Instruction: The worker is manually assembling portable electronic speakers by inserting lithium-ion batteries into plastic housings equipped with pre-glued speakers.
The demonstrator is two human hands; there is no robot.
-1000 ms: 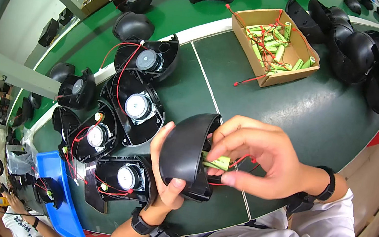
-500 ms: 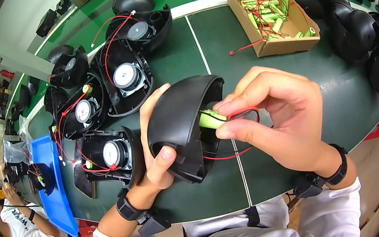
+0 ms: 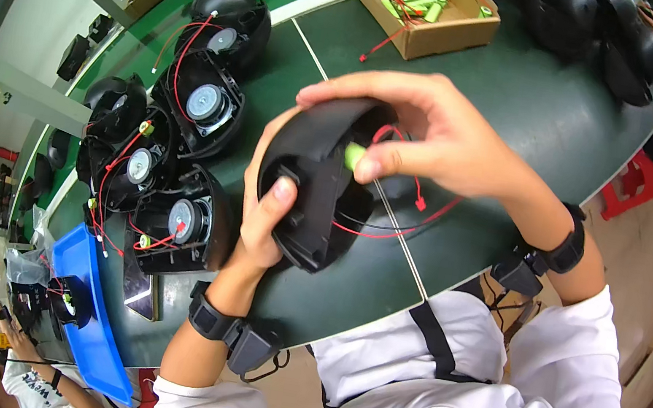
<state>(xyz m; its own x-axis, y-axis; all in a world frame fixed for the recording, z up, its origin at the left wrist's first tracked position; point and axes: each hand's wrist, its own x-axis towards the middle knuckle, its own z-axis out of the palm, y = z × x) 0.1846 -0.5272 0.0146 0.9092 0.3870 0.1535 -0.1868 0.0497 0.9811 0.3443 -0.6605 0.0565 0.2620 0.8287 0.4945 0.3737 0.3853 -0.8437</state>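
Observation:
My left hand (image 3: 260,232) is closed around the lower left of a rounded black plastic shell (image 3: 311,138), its thumb on the shell's front edge. Over the shell's top curve lie the fingers of my right hand (image 3: 440,132), while that thumb presses on the end of a green battery (image 3: 352,155). Most of the battery is hidden inside the shell. A red wire with a small red plug (image 3: 419,204) loops out beside my right thumb. Further red and black wires trail from the shell's lower part.
A cardboard box (image 3: 437,44) of green batteries with red wires stands at the far side. Several black housings with round speakers (image 3: 206,103) lie to the left, near a blue tray (image 3: 101,331) and a phone (image 3: 142,292). More black shells (image 3: 556,22) are piled far right. Other people sit nearby.
My right hand has gone from pinching the battery to gripping the shell's top, thumb pressing the battery. The battery sits deeper inside. The shell has tilted, and the view has shifted.

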